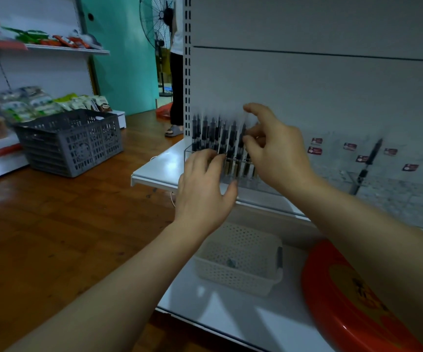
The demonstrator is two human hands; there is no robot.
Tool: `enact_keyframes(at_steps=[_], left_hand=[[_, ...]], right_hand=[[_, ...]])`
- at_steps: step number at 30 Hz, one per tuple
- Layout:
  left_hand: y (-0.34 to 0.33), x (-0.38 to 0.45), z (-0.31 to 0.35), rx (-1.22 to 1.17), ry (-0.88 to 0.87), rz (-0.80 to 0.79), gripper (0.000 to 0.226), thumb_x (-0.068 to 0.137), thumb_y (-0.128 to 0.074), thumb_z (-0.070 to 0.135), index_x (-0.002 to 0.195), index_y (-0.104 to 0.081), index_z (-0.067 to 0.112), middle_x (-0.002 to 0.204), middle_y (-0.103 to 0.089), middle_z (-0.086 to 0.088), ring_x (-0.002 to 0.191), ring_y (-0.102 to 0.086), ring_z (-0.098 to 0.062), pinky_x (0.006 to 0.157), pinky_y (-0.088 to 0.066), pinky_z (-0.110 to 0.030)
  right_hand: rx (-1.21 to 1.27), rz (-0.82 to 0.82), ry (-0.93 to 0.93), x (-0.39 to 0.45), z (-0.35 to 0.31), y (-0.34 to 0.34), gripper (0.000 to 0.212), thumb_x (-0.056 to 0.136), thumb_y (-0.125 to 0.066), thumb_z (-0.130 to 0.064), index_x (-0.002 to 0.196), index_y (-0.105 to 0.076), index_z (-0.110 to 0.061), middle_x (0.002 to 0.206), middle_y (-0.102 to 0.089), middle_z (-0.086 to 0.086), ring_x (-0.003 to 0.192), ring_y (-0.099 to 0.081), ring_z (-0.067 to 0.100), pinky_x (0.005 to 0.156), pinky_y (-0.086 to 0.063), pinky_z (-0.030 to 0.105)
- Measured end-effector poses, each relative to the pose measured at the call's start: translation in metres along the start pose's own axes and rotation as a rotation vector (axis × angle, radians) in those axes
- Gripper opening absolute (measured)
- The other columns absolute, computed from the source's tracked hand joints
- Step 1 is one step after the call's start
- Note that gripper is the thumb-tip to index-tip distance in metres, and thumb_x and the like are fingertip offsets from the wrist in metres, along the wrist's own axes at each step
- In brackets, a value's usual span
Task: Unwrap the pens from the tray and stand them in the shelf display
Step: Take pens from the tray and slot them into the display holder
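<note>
**Inspector A:** Head view. Surface first?

**Inspector B:** White metal shelf [154, 171], upper tier, against a pale slotted back panel [307, 85]. A clear display stand [233, 171] sits on it at about 12 o'clock from the hands, with dark pens [213, 133] standing upright in rows. One further pen [371, 154] stands alone, tilted, at 3 o'clock from the stand, among small red labels [316, 146] lying on the shelf.

**A:** The hands?

**B:** Left hand [205, 189] rests against the stand's front, fingers [200, 158] straight and slightly spread over the lower pens, gripping nothing. Right hand [274, 151] is at the stand's right end, thumb and curled fingers closed among the pens; the forefinger is raised. Whether it pinches a pen or a clear wrapper I cannot tell; motion blur there.

**A:** Lower tier?

**B:** At 6 o'clock, a white perforated basket [236, 273] with a dark pen leaning on its right wall. At 4 o'clock, a red tray [332, 301], partly hidden by the right forearm.

**A:** The room?

**B:** Brown wooden floor [53, 237]. At 9 o'clock a grey plastic crate [70, 143] stands on it, beside shelving with packaged goods [37, 102]. At 11 o'clock a teal wall [126, 59], a pedestal fan [158, 21], and a standing person [176, 97], largely hidden by the shelf upright.
</note>
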State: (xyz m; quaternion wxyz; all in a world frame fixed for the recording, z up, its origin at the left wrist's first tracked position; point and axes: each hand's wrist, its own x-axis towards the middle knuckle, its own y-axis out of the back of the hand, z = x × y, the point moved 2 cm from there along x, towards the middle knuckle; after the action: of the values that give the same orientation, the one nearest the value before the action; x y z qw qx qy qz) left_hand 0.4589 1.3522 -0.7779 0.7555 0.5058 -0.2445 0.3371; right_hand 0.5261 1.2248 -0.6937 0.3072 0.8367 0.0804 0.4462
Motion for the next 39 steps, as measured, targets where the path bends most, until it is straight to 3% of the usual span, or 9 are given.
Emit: enact_keyframes(at_steps=[5, 8, 11, 15, 20, 25, 31, 39], left_hand=[[0.005, -0.002, 0.008, -0.135, 0.049, 0.024, 0.052, 0.092, -0.062, 0.035, 0.138, -0.054, 0.013, 0.138, -0.048, -0.005, 0.131, -0.038, -0.018, 0.105, -0.038, -0.034], [0.008, -0.008, 0.018, -0.209, 0.035, 0.052, 0.049, 0.093, -0.062, 0.035, 0.137, -0.053, 0.015, 0.134, -0.051, -0.002, 0.128, -0.042, -0.016, 0.104, -0.039, -0.032], [0.01, -0.02, 0.032, -0.263, -0.022, 0.064, 0.044, 0.092, -0.059, 0.036, 0.131, -0.055, 0.016, 0.121, -0.056, 0.002, 0.114, -0.051, -0.013, 0.094, -0.046, -0.027], [0.005, -0.046, 0.046, -0.389, -0.014, 0.029, 0.03, 0.093, -0.062, 0.031, 0.12, -0.059, 0.018, 0.099, -0.058, 0.008, 0.089, -0.055, -0.007, 0.073, -0.042, -0.014], [-0.017, -0.094, 0.048, -0.454, 0.04, -0.079, 0.019, 0.094, -0.063, 0.031, 0.109, -0.06, 0.021, 0.087, -0.058, 0.012, 0.081, -0.058, -0.005, 0.068, -0.038, -0.008], [-0.049, -0.148, 0.041, -0.423, 0.034, -0.367, 0.025, 0.095, -0.059, 0.039, 0.114, -0.061, 0.024, 0.093, -0.059, 0.013, 0.088, -0.056, -0.003, 0.072, -0.044, -0.016], [-0.081, -0.213, 0.028, -0.319, -0.019, -0.741, 0.034, 0.096, -0.056, 0.046, 0.123, -0.058, 0.026, 0.114, -0.059, 0.011, 0.105, -0.053, -0.003, 0.09, -0.05, -0.029], [-0.106, -0.292, 0.022, -0.238, -0.106, -1.174, 0.043, 0.096, -0.056, 0.043, 0.135, -0.048, 0.028, 0.13, -0.055, 0.004, 0.119, -0.05, -0.014, 0.1, -0.044, -0.032]], right_hand=[[-0.028, 0.0, 0.058, -0.017, 0.005, 0.007, 0.06, 0.096, -0.06, -0.013, 0.151, -0.04, -0.027, 0.108, -0.066, -0.002, 0.082, -0.064, 0.015, 0.077, -0.057, 0.044], [-0.015, 0.053, 0.084, -0.039, 0.01, 0.013, 0.054, 0.096, -0.063, -0.015, 0.147, -0.045, -0.025, 0.108, -0.063, -0.007, 0.077, -0.061, 0.008, 0.072, -0.056, 0.032], [0.02, 0.098, 0.104, -0.069, 0.013, 0.02, 0.049, 0.095, -0.065, -0.014, 0.142, -0.05, -0.022, 0.102, -0.06, -0.011, 0.077, -0.059, 0.007, 0.068, -0.05, 0.017], [0.081, 0.142, 0.047, -0.116, 0.025, 0.023, 0.041, 0.092, -0.069, -0.009, 0.131, -0.058, -0.015, 0.097, -0.063, -0.01, 0.078, -0.059, 0.007, 0.07, -0.048, 0.018], [0.088, 0.086, -0.049, -0.185, 0.048, 0.018, 0.033, 0.093, -0.069, -0.011, 0.125, -0.063, -0.014, 0.096, -0.065, -0.009, 0.081, -0.06, 0.004, 0.07, -0.046, 0.013], [0.036, -0.15, -0.092, -0.25, 0.081, -0.001, 0.035, 0.094, -0.068, -0.021, 0.129, -0.061, -0.02, 0.1, -0.061, -0.015, 0.078, -0.06, 0.007, 0.067, -0.052, 0.027], [0.027, -0.43, -0.193, -0.317, 0.108, -0.018, 0.045, 0.095, -0.048, -0.046, 0.134, -0.057, -0.026, 0.105, -0.062, -0.016, 0.081, -0.056, 0.0, 0.071, -0.051, 0.026], [-0.124, -0.93, -0.175, -0.401, 0.144, -0.031, 0.044, 0.096, -0.052, -0.039, 0.139, -0.05, -0.026, 0.126, -0.061, -0.004, 0.117, -0.056, 0.018, 0.096, -0.048, 0.035]])
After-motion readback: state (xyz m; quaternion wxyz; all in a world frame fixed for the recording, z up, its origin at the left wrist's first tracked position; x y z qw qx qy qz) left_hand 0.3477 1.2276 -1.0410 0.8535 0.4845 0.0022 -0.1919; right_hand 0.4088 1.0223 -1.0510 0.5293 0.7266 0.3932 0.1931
